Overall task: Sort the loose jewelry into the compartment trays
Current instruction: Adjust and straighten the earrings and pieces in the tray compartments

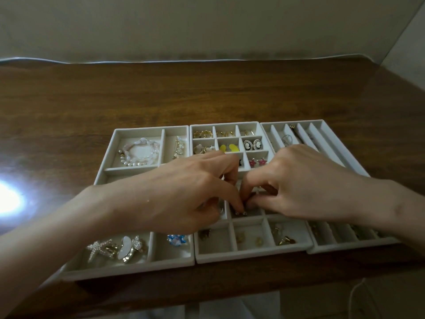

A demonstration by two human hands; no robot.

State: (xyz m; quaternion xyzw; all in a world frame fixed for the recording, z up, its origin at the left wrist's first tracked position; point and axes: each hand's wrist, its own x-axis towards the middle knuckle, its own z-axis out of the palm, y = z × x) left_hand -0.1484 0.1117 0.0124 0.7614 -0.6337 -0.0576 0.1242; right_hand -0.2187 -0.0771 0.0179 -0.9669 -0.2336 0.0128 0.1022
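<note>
"Where are your hands?"

"Both over the middle tray (253, 256), fingers curled in, tips meeting just above a small glinting piece (240, 212) in a mid-row compartment. My left hand (195, 192) reaches in across the left tray (128, 270), my right hand (299, 180) across the right tray (326, 122) — whether either actually grips the piece, I cannot tell."

"Any room to move?"

"The three trays stand rim against rim, close to the near edge of the surface (207, 93). Beyond their far rims the wood lies open up to the wall (207, 26) — and out to both sides."
</note>
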